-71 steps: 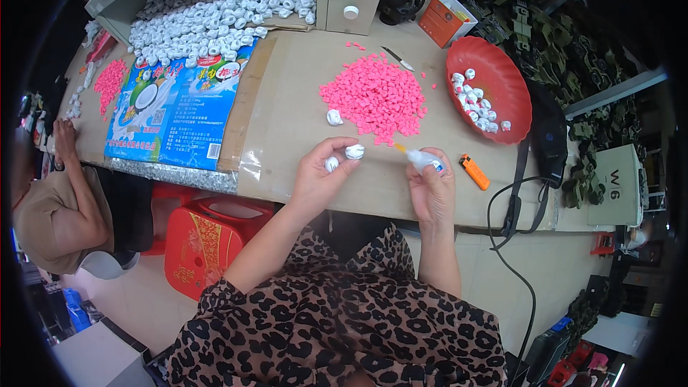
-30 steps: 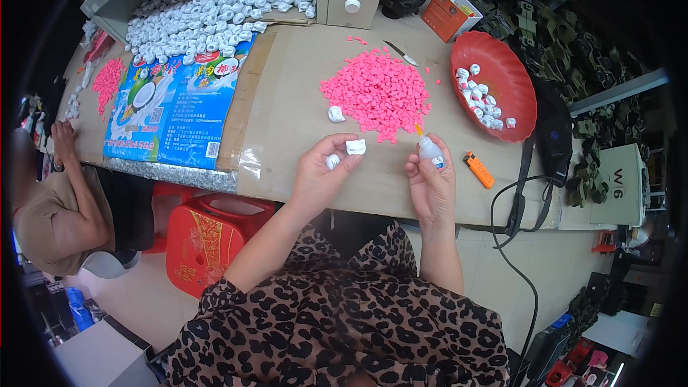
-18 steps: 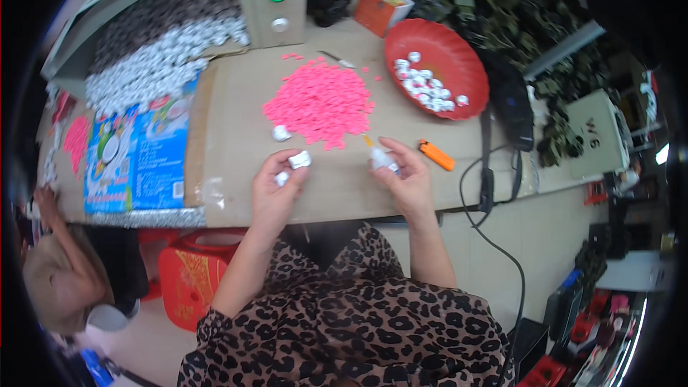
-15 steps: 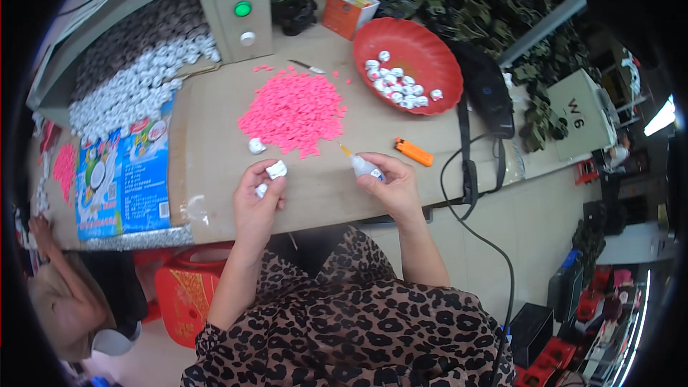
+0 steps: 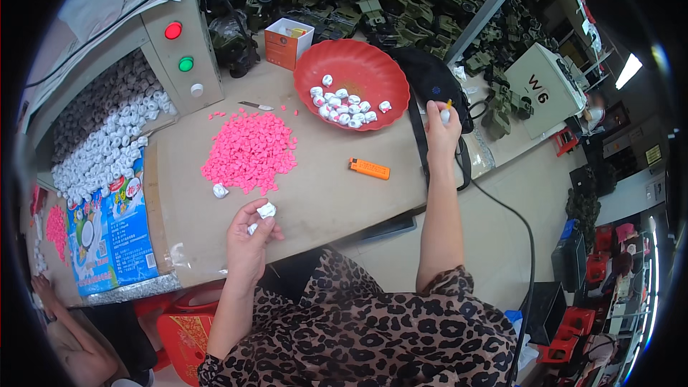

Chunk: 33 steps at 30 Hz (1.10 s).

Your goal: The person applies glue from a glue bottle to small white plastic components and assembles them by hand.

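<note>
Two small white rounded pieces are in my left hand (image 5: 244,244): one white piece (image 5: 266,210) pinched at the fingertips, another (image 5: 252,228) lower against the fingers. My right hand (image 5: 438,140) is out to the right by a black bag (image 5: 430,75), closed round a small squeeze bottle (image 5: 445,116) with a thin yellow tip pointing up. Beyond my left hand lies a heap of small pink pieces (image 5: 249,152), with a single white piece (image 5: 220,190) at its near edge. A red scalloped bowl (image 5: 351,57) holds several white pieces (image 5: 351,107), some showing pink.
An orange lighter (image 5: 369,168) and a small knife blade (image 5: 256,107) lie on the table. At left, grey and white pieces (image 5: 107,150) fill a machine's opening near a blue printed sheet (image 5: 115,236). A black cable (image 5: 519,218) hangs at right. Another person's arm (image 5: 64,315) shows lower left.
My right hand has moved with the bottle away from my left hand, out to the right, and the tip now points up. My left hand still holds the white pieces. The view has shifted.
</note>
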### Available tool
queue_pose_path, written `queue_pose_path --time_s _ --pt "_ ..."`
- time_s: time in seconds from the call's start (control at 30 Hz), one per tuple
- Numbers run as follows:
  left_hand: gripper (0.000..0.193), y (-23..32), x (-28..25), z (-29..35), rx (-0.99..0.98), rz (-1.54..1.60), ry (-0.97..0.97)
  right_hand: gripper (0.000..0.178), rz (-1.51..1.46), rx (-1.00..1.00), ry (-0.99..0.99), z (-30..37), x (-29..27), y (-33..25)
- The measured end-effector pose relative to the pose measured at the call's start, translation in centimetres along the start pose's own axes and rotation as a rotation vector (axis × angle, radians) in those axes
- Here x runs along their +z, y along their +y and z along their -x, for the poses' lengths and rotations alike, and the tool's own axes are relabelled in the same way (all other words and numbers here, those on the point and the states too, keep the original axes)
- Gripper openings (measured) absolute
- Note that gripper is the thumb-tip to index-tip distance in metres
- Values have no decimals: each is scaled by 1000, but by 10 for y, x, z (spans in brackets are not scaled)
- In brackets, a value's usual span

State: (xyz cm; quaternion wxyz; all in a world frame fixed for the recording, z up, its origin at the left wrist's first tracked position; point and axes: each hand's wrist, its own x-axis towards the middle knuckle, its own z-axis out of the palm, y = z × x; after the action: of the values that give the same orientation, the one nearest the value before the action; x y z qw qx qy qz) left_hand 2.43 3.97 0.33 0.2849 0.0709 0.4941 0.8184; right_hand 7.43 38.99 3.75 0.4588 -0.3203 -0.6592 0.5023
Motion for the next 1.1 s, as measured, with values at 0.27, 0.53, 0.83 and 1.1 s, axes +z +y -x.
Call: queue_pose_path --time_s 0.27,0.53,0.83,1.1 --pt "28 1 1 -2 -7 -51 16 21 325 111 -47 -49 31 33" --pt "28 -1 0 -2 -17 -77 19 35 671 128 -55 -30 55 5" --pt "28 0 -1 -1 -23 -113 27 24 571 29 -106 -87 57 15" --pt "27 1 -2 -3 -52 -80 20 31 1005 169 -313 -120 83 10"
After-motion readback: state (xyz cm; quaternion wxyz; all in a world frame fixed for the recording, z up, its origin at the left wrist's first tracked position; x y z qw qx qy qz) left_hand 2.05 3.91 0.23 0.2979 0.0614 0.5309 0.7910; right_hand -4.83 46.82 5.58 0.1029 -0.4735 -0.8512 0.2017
